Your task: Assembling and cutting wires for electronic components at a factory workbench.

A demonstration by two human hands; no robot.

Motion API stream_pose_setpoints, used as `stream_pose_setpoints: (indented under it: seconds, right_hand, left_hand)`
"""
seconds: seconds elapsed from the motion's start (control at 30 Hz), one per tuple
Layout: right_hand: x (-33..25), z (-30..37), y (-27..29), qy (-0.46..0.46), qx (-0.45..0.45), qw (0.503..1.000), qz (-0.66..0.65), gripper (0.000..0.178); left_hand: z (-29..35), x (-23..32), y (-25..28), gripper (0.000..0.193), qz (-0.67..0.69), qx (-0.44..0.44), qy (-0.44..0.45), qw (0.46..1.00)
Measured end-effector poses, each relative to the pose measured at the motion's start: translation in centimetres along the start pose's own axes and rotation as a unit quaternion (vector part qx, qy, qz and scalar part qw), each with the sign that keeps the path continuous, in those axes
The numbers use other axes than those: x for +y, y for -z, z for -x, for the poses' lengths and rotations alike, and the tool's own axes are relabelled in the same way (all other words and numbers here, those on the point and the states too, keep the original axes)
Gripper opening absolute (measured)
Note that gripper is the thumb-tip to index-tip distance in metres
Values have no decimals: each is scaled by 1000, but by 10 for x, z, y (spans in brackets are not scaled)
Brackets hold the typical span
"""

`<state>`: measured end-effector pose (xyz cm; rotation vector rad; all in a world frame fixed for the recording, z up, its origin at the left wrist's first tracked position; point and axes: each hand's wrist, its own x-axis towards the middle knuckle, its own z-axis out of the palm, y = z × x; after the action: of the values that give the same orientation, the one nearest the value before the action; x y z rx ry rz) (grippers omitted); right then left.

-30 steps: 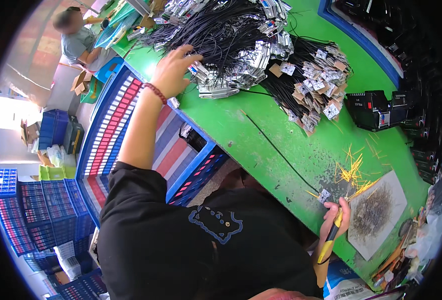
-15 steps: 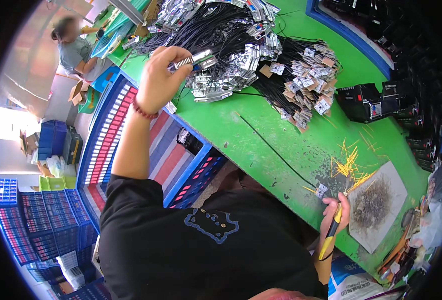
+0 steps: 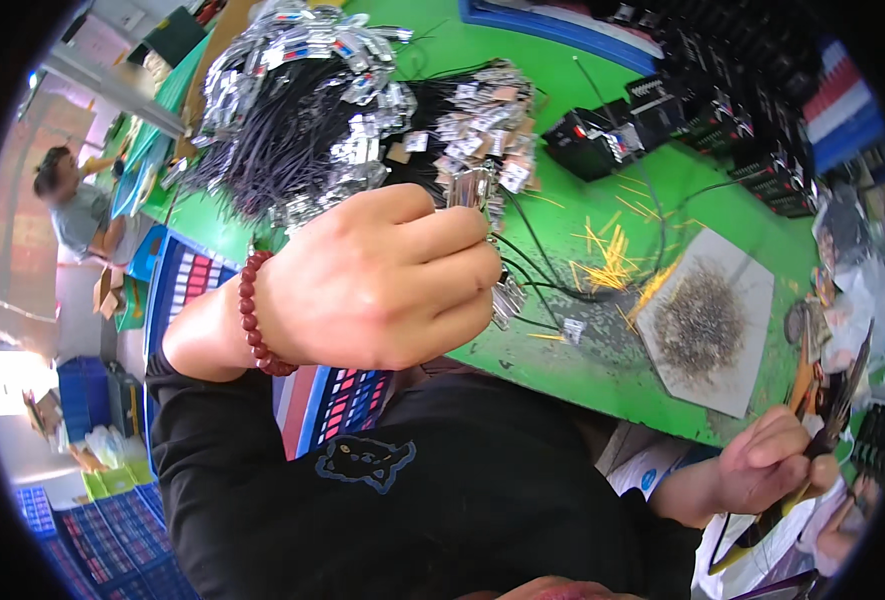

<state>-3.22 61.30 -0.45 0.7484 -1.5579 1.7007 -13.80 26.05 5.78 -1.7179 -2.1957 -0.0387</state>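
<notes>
My left hand (image 3: 382, 280) is curled around several silver metal pieces (image 3: 472, 190) with black cables (image 3: 537, 275) trailing right across the green table. Its fingers face away, so part of the grip is hidden. At the lower right, beyond the table edge, my right hand (image 3: 770, 465) is closed on a slim yellow-and-black tool that looks like a soldering iron, partly hidden by the fingers. Below the cables, a small white-tagged end (image 3: 573, 330) lies on the table. Thin yellow strips (image 3: 607, 258) are scattered beside a grey board (image 3: 752, 375) with a dark, crusty patch.
A large heap of silver-ended black cables (image 3: 292, 150) covers the far left of the table. Beside it lies a bundle with tan and white ends (image 3: 492, 115). Black boxes (image 3: 587, 145) stand at the far right. Another person (image 3: 72, 205) sits at the far left.
My left hand has come from the heap toward the middle, nearer the view, with silver pieces in it. My right hand has moved right, away from the yellow strips. The view has shifted.
</notes>
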Motion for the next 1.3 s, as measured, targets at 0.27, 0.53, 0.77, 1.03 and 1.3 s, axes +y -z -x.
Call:
stream_pose_setpoints:
  seconds: [0.27, 0.53, 0.77, 1.03, 1.3]
  right_hand:
    - [12, -36, -38, -176, -156, 957, 171, 29]
    - [62, -39, -61, -287, -178, 931, 135, 35]
    - [57, -19, -59, -84, -209, 972, 64, 33]
    - [76, -3, -55, -21, -274, 953, 125, 39]
    - [97, -1, -45, -108, -359, 916, 141, 33]
  left_hand:
    - [-43, 16, -20, 18, 49, -29, -78, 995]
    - [-57, 15, -22, 16, 129, -44, -132, 982]
    - [-55, -11, -44, 17, 248, -32, -94, 964]
    - [-44, -17, -55, 17, 276, 23, -72, 958]
    - [-20, -24, -60, 20, 218, 52, -38, 974]
